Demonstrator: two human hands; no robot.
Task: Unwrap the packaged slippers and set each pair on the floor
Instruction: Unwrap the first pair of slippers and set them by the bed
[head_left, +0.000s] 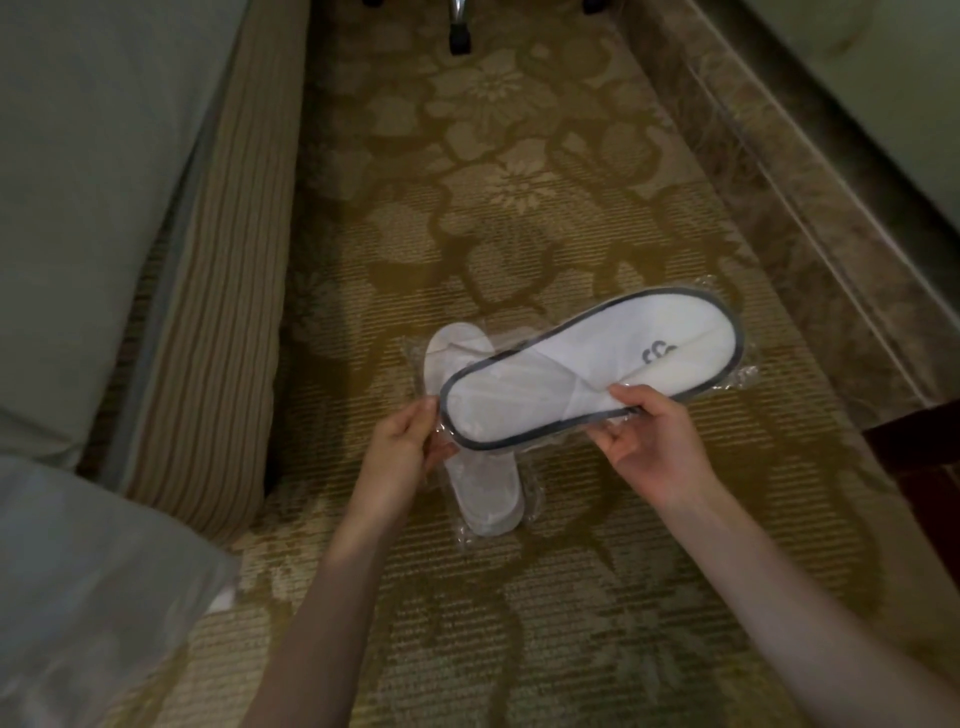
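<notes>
Both hands hold one clear-wrapped packet of slippers (592, 374) in the air above the patterned carpet (519, 208). The left hand (402, 447) pinches the loose plastic at the heel end, fingers curled on the film. The right hand (649, 441) grips the long edge near the middle, thumb on top. I'd say the wrapper is not yet open. The neat way is to find the seam at that heel end and pull the film apart there while the right hand steadies the slippers, so they slide out flat. I count two packets: this one, and a second packet (485, 499) lying wrapped on the carpet directly beneath it.
</notes>
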